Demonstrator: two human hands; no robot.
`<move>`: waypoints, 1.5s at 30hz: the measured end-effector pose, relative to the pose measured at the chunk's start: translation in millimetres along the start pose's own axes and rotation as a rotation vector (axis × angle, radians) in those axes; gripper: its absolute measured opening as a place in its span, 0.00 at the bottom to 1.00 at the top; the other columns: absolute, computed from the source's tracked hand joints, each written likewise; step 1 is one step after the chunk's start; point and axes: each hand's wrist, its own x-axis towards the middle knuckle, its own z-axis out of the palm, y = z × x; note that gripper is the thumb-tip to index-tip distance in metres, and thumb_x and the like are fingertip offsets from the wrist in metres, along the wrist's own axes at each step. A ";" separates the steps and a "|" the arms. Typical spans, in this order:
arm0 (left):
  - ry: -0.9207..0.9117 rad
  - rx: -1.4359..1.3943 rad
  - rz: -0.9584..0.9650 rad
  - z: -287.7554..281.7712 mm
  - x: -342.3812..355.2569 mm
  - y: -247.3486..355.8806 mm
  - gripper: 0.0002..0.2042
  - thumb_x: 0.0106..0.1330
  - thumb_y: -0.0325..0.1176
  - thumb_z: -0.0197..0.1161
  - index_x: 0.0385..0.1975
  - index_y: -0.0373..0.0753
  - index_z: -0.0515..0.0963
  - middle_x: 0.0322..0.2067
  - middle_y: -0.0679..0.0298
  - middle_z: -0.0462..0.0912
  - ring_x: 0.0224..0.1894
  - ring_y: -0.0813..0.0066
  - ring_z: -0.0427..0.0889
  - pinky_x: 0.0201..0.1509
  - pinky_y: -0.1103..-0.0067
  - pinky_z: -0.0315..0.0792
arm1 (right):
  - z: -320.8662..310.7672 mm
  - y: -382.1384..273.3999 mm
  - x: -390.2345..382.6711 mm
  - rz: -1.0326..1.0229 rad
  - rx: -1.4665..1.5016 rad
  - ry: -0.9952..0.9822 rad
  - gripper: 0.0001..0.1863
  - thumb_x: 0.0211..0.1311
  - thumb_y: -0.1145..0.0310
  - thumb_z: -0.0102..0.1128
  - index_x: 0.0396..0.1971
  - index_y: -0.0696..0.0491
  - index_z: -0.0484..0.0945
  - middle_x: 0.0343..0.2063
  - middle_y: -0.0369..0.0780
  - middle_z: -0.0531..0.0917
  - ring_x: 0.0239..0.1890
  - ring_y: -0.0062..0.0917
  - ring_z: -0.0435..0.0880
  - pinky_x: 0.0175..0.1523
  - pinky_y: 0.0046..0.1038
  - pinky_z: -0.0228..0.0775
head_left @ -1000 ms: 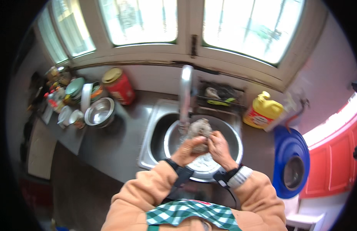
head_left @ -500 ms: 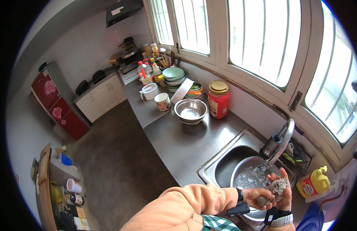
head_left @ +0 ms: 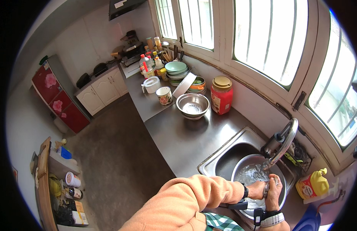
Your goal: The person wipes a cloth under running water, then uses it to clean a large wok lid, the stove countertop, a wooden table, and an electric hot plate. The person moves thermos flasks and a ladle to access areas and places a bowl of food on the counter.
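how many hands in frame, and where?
2: the left hand and, to its right, the right hand, close together over the metal basin in the sink. No others visible; some fingers are hidden.

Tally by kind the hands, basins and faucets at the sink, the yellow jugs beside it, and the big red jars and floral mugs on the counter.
Left hand and right hand: 2
Steel basin: 1
Faucet: 1
Yellow jug: 1
Big red jar: 1
Floral mug: 1
Total: 7
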 end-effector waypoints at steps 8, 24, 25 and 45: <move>0.117 0.510 0.019 -6.9 -9.1 9.5 0.20 0.57 0.33 0.61 0.47 0.31 0.69 0.35 0.41 0.81 0.41 0.44 0.82 0.41 0.59 0.76 | 9.5 10.2 3.8 0.197 0.372 0.273 0.06 0.66 0.73 0.53 0.41 0.54 0.77 0.30 0.32 0.77 0.29 0.16 0.74 0.36 0.20 0.70; -1.112 -1.715 -0.231 -1.6 -56.7 85.7 0.22 0.59 0.40 0.60 0.48 0.31 0.69 0.31 0.56 0.77 0.14 0.75 0.69 0.13 0.84 0.62 | 16.2 -107.8 -59.2 -0.143 0.757 -0.820 0.24 0.50 0.54 0.73 0.38 0.55 0.73 0.41 0.52 0.79 0.50 0.48 0.76 0.59 0.50 0.64; -1.068 -1.665 -0.147 -0.2 -59.7 85.4 0.23 0.59 0.42 0.60 0.48 0.32 0.69 0.30 0.57 0.76 0.15 0.76 0.70 0.13 0.84 0.62 | 16.3 -110.7 -62.7 -0.168 0.723 -0.811 0.20 0.49 0.58 0.74 0.31 0.55 0.74 0.35 0.49 0.80 0.45 0.45 0.78 0.57 0.49 0.65; -0.242 0.066 -0.058 -6.0 -3.9 3.4 0.28 0.45 0.36 0.74 0.45 0.32 0.70 0.38 0.54 0.82 0.43 0.60 0.82 0.48 0.74 0.74 | 14.5 3.1 -24.2 -0.149 -0.297 0.208 0.07 0.60 0.75 0.53 0.31 0.56 0.82 0.24 0.35 0.82 0.29 0.16 0.79 0.36 0.21 0.71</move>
